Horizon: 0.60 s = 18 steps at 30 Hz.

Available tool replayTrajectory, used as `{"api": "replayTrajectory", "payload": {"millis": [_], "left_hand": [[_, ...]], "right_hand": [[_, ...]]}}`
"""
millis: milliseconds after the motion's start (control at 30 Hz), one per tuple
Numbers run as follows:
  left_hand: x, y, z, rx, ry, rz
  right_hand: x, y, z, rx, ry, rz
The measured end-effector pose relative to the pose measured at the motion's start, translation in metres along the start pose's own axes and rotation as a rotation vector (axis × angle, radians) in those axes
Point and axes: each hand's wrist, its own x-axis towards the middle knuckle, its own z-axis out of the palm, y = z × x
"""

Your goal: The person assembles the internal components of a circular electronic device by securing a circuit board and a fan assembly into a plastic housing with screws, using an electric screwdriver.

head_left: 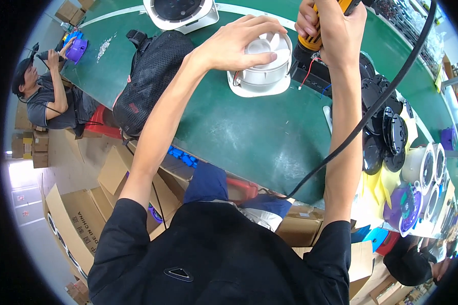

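Black shirt [213, 254] fills the bottom of my feed. I've got my left hand [241, 44] spread wide across the round white housing [262, 80] on the green table [229, 137], while my right hand [338, 33] wraps its fingers around a yellow-and-black power tool [310, 42] nearby.

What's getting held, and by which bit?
The right grip holds a yellow tool by its body, behind the dark nose. The left grip rests over a white case; I can't tell if it's clasped.
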Motion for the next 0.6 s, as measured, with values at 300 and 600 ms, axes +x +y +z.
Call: {"api": "replayTrajectory", "payload": {"millis": [300, 600], "left_hand": [[0.001, 0.002, -0.003, -0.016, -0.007, 0.015], [0.002, 0.007, -0.008, 0.141, -0.016, 0.066]], "right_hand": [[-0.011, -0.001, -0.003, 0.079, -0.05, 0.049], [-0.016, 0.0, -0.01, 0.185, -0.092, 0.056]]}}
